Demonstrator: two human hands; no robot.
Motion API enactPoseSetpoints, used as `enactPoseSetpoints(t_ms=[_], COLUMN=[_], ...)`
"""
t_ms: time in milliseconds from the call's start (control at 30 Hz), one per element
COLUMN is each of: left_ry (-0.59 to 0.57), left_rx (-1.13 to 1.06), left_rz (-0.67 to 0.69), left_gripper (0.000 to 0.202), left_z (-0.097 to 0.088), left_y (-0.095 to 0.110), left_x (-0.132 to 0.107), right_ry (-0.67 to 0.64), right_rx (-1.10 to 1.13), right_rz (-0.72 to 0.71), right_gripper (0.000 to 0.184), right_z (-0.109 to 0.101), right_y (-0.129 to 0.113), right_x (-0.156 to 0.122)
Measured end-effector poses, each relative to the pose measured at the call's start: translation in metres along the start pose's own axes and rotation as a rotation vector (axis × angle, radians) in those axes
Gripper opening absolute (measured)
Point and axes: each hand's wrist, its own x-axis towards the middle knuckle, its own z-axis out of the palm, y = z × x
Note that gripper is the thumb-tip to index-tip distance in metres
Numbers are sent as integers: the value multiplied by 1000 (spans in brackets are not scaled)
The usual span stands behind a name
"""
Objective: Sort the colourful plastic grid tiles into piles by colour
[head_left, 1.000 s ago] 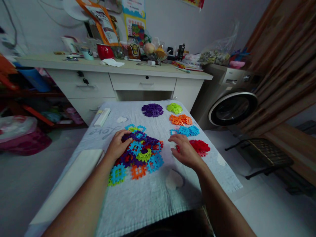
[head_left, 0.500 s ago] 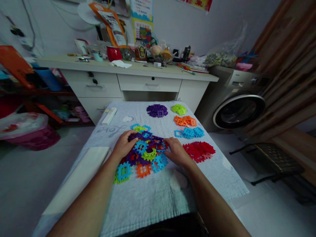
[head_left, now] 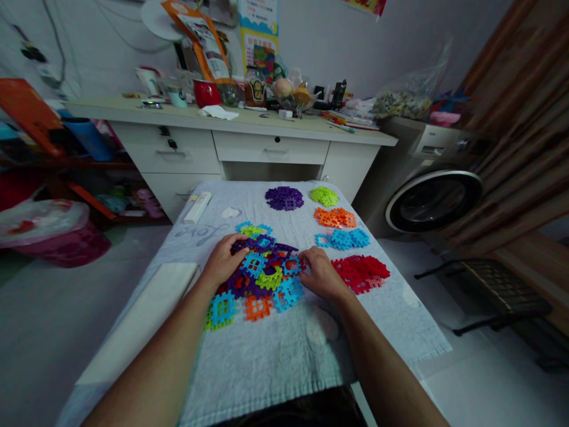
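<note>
A mixed heap of coloured plastic grid tiles (head_left: 260,276) lies in the middle of a small table covered with a pale towel (head_left: 267,356). My left hand (head_left: 223,261) rests on the heap's left edge with fingers curled over purple tiles. My right hand (head_left: 320,274) sits at the heap's right edge, fingers bent and pinching at a red tile. Sorted piles lie beyond: purple (head_left: 284,198), lime green (head_left: 324,196), orange (head_left: 335,217), blue (head_left: 343,239) and red (head_left: 361,273), the red one just right of my right hand.
A white remote-like bar (head_left: 198,207) lies at the table's far left. A folded white cloth (head_left: 137,320) hangs on the left edge. Behind stands a cluttered white desk (head_left: 249,139), with a washing machine (head_left: 427,190) to the right and a pink basin (head_left: 57,237) to the left.
My right hand moved left from beside the red pile to the heap's right edge and its fingers closed there. The left hand stayed on the heap.
</note>
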Motion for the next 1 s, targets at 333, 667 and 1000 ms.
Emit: enactPoseSetpoints(t_ms=[333,667,1000], left_ry=[-6,-15,-17], left_rx=[-14,-14,-7], left_rz=[-7,-12,-11], left_gripper=[38,39,40], left_z=[0,0,1], left_y=[1,0,0], left_x=[0,2,2], right_ry=[-36,18,163], right_rx=[25,-135,-247], right_rz=[-22,35,198], right_gripper=[54,50,49], right_z=[3,-11,-67], right_y=[4,6,34], right_x=[-1,-4,-48])
